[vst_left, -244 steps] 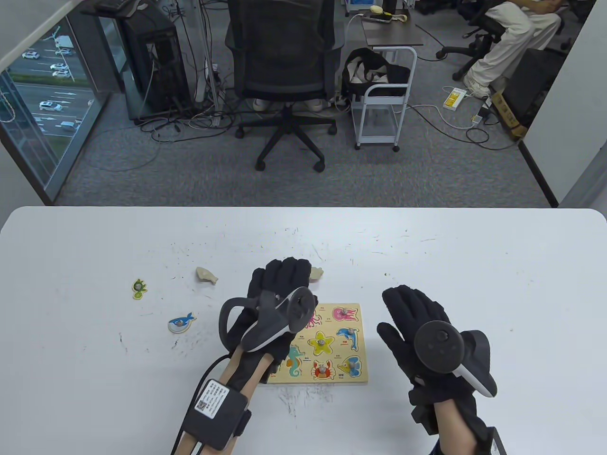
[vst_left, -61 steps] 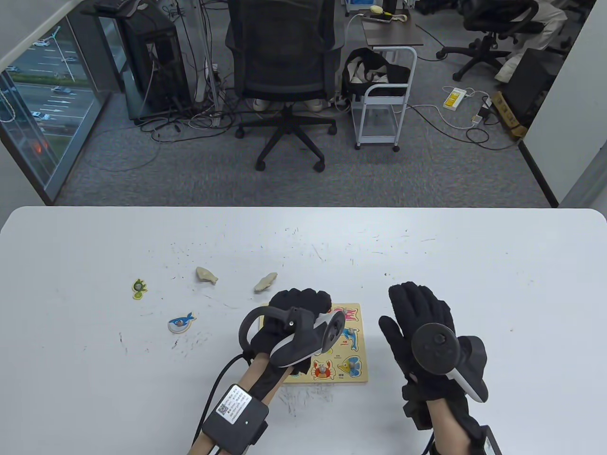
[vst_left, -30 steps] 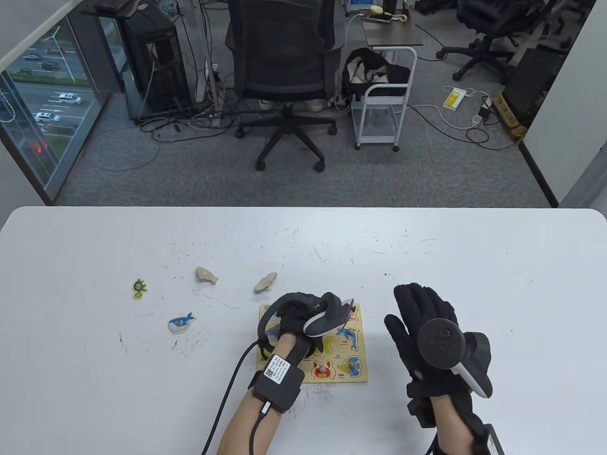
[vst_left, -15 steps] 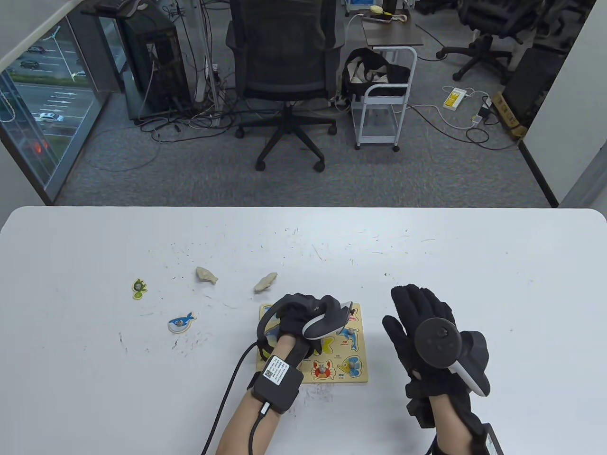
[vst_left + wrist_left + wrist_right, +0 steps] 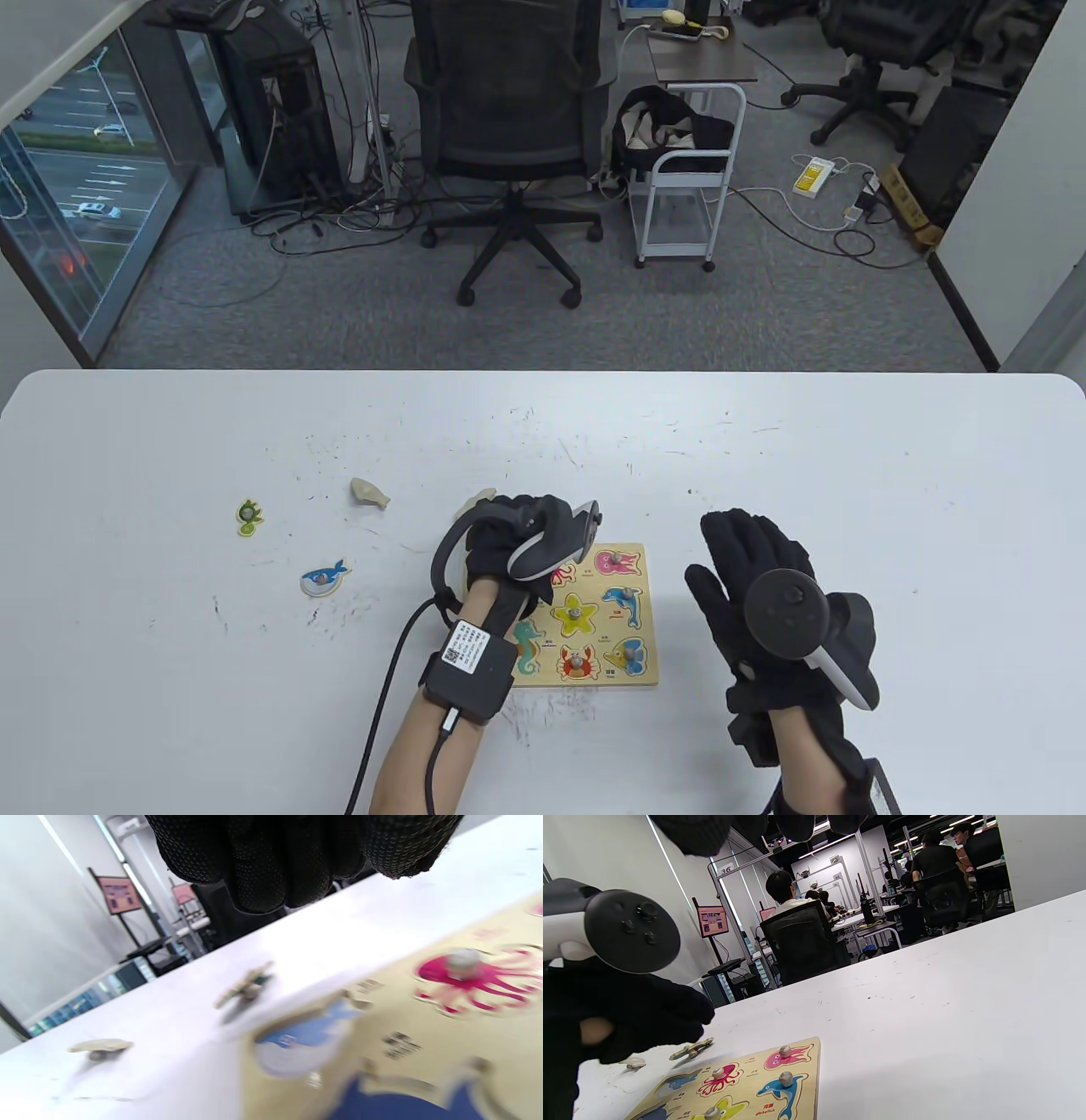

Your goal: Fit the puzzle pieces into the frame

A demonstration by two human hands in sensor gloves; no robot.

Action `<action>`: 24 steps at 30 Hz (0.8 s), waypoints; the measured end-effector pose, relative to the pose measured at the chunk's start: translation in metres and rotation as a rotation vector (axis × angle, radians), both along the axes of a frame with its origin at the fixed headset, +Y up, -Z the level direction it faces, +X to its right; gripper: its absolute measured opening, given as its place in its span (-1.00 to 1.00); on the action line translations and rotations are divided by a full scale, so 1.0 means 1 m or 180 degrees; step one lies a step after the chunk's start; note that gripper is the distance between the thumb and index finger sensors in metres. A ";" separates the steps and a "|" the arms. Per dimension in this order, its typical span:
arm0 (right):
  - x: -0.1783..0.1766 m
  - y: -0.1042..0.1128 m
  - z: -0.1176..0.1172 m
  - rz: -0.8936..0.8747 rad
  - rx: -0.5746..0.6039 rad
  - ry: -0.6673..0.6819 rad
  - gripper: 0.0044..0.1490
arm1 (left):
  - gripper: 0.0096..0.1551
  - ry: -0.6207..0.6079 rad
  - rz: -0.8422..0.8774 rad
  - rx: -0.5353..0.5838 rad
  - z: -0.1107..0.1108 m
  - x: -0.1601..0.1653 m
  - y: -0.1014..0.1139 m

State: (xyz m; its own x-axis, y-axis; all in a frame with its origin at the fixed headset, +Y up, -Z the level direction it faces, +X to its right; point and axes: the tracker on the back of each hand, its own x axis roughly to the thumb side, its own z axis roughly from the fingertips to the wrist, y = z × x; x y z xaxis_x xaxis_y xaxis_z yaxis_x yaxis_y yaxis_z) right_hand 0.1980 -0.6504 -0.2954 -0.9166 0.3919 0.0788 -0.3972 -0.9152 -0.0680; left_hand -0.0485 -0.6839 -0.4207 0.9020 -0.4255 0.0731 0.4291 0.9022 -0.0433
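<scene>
- My left hand point(image 5: 509, 543), fingers curled (grip unclear), hovers at the puzzle frame's point(image 5: 632, 675) far-left corner.
- My right hand point(image 5: 755, 569) lies open, flat, beside it.
- Left wrist view alone shows empty blue recesses point(image 5: 297, 1046).

The square wooden puzzle frame point(image 5: 629, 677) lies on the white table point(image 5: 848, 475), between the left hand point(image 5: 509, 543) and the right hand point(image 5: 755, 569). The left hand is over the frame's far left corner. A bare wooden fish piece point(image 5: 370, 492) lies further left, with the small green turtle piece point(image 5: 249, 517) and blue whale piece point(image 5: 324, 577) beyond it.
</scene>
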 end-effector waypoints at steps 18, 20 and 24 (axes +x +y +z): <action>0.010 -0.002 -0.002 -0.0141 -0.0078 -0.0083 -0.18 | -0.09 0.0864 0.0531 -0.0596 -0.061 -0.054 -0.047; 0.012 -0.002 -0.002 -0.0158 -0.0091 -0.0093 -0.18 | -0.10 0.0919 0.0515 -0.0632 -0.066 -0.056 -0.054; 0.014 -0.002 -0.002 -0.0197 -0.0098 -0.0111 -0.19 | -0.12 0.0937 0.0524 -0.0695 -0.071 -0.057 -0.061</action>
State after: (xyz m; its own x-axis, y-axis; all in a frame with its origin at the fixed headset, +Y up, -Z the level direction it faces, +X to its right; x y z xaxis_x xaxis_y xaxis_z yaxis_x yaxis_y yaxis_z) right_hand 0.2125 -0.6521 -0.2977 -0.8925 0.4497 0.0341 -0.4509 -0.8909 -0.0551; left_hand -0.1057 -0.7454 -0.4914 0.9526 -0.2768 -0.1260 0.2204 0.9138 -0.3411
